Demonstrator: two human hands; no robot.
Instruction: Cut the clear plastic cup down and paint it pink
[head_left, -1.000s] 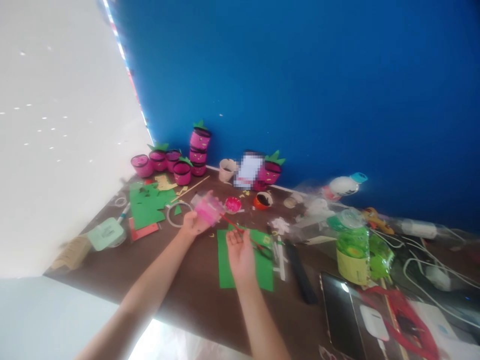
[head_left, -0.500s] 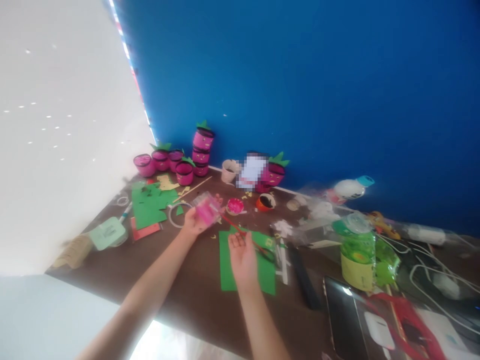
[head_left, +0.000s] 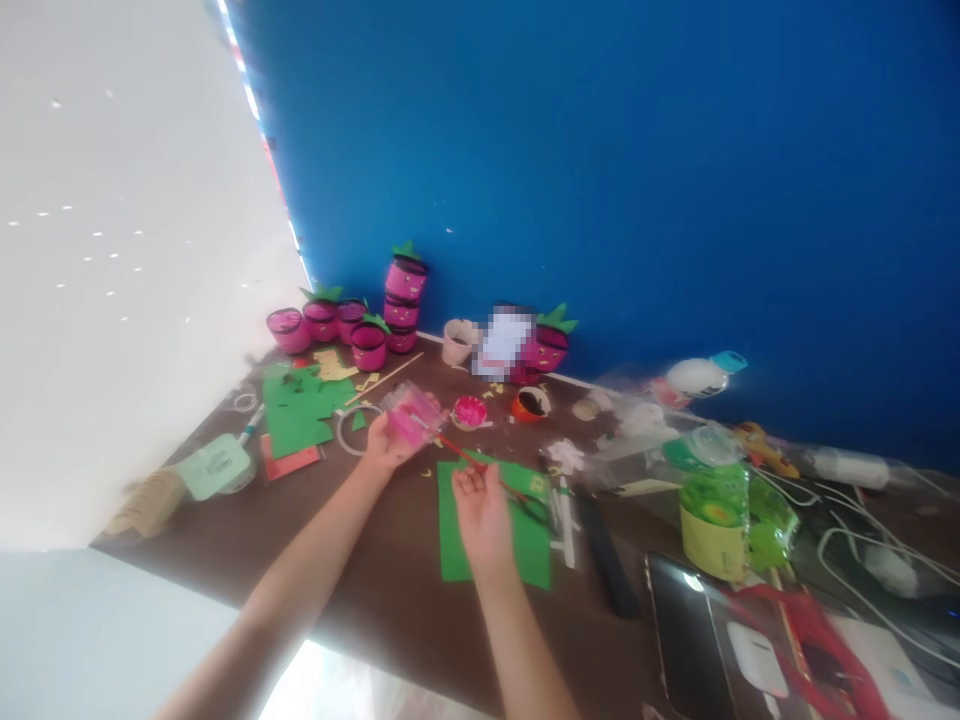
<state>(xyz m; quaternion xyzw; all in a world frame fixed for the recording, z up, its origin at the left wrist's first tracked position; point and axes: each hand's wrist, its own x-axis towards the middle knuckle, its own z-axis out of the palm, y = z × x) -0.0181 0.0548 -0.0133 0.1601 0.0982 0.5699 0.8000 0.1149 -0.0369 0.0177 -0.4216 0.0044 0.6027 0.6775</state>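
Observation:
My left hand (head_left: 385,444) is closed round a clear plastic cup (head_left: 411,410), tilted and partly coated in pink. My right hand (head_left: 484,512), palm turned up, grips a thin red-handled paintbrush (head_left: 460,449) whose tip meets the cup's pink side. Beyond the hands stands a small tub of bright pink paint (head_left: 470,411). A green sheet (head_left: 534,562) lies on the table under my right hand, and dark-handled scissors (head_left: 534,510) rest on it.
Several pink pots (head_left: 368,345) with green leaf tops line the back left; an orange pot (head_left: 531,403) sits behind the tub. Cut green sheet (head_left: 296,420) and a tape ring (head_left: 358,428) lie left. On the right are a phone (head_left: 690,640), green bottle (head_left: 715,520) and cables (head_left: 862,540).
The cup has tilted and turned slightly in my left hand, so its side shows differently. The brush stays against it, with my right hand almost in the same place.

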